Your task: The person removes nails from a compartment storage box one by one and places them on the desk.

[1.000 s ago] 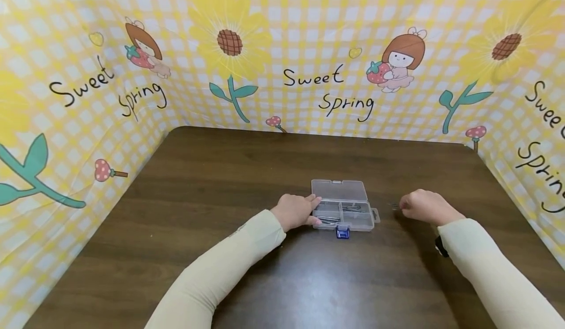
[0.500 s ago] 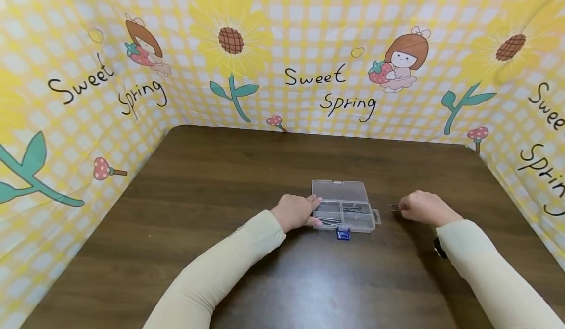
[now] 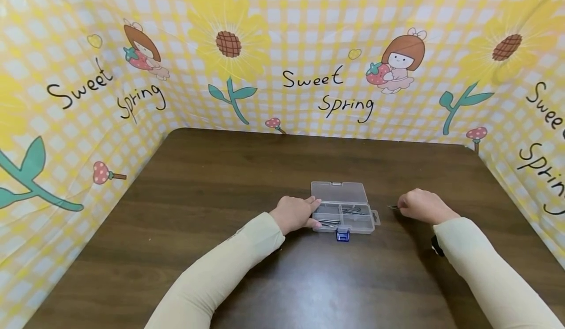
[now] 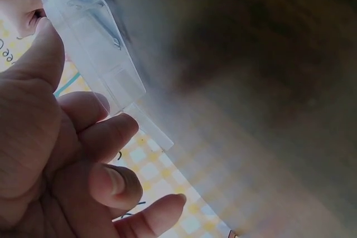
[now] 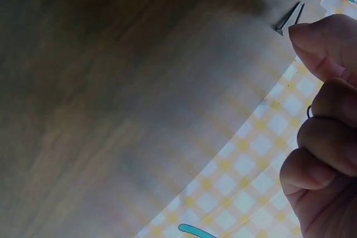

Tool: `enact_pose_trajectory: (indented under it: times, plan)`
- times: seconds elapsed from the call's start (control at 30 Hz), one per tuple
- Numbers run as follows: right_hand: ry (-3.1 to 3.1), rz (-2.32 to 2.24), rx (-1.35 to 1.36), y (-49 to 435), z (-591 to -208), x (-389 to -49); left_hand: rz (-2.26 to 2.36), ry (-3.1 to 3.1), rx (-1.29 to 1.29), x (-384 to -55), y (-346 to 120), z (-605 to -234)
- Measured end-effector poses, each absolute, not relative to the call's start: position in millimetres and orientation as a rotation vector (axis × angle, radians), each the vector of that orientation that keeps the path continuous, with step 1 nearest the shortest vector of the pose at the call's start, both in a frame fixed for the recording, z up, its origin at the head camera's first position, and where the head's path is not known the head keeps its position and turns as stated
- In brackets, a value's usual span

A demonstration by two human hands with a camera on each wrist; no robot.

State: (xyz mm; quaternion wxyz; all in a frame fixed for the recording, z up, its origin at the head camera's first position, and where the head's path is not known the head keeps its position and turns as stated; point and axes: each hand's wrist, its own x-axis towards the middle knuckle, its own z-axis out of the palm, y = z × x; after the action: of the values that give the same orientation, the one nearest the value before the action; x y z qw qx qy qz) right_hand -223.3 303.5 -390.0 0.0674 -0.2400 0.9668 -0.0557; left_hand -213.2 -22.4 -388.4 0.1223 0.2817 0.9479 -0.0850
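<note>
Fingers, right hand (image 3: 425, 206): curled, with the thumb tip laid against one of two small nails (image 5: 286, 20); they appear to pinch it, though the far side of the hold is hidden behind the thumb.
Fingers, left hand (image 3: 293, 214): spread, the thumb at the near left corner of the clear box (image 3: 357, 230) and the fingertips at its left end farther back.
Nails: just left of the right fingertips, poking out past them; the right wrist view shows a flared head on one. Whether they touch the table (image 3: 220, 172) cannot be told.
Long axis: roughly left to right in the head view, pointing toward the box, about level with its back row.
Nearer hand: the right, at the nails themselves; the left is well apart, across the box.
Tab (image 3: 376, 217): on the box's right end, near the nails but not touching them.
Compartments: long metal pieces (image 3: 328, 223) front left, shorter pins (image 3: 352, 210) back right; the back left is hard to read.
Lid (image 3: 337, 192): folded back, away from the person.
Latch (image 3: 343, 235): blue, hanging at the near side.
Cloth (image 3: 304, 39): yellow check, behind the table.
</note>
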Motion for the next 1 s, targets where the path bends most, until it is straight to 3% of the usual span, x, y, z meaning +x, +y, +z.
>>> enact_pose_trajectory:
  times: [1.0]
  plan:
    - [2.948,-0.213,-0.767,308,-381,-221,-0.247,2.757,0.828,-214,-23,-386]
